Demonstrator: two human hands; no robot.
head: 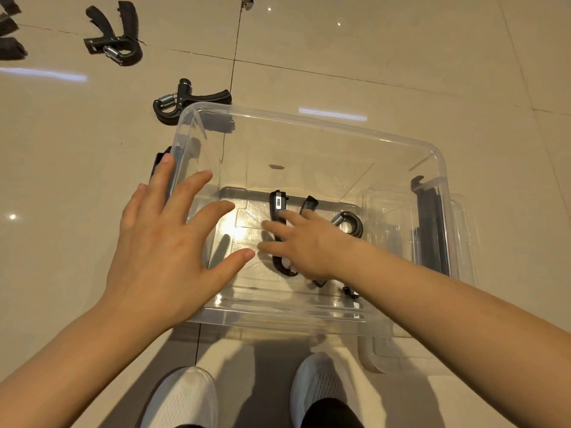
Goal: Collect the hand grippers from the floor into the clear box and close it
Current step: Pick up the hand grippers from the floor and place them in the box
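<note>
While left hand (160, 239) spreads at box rim (309, 118) | right hand (304, 242) flat on gripper (278, 211)

Both forearms are bare (no sleeves showing), with white mesh shoes (182, 400) and dark trouser hems below.

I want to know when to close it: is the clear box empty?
No. At least one hand gripper lies on the clear box bottom, under the right hand.

L hand (160, 239) spread over clear box (309, 118) rim | R hand (304, 242) on hand gripper (278, 208) inside | 2 grippers on floor (401, 57)
</note>
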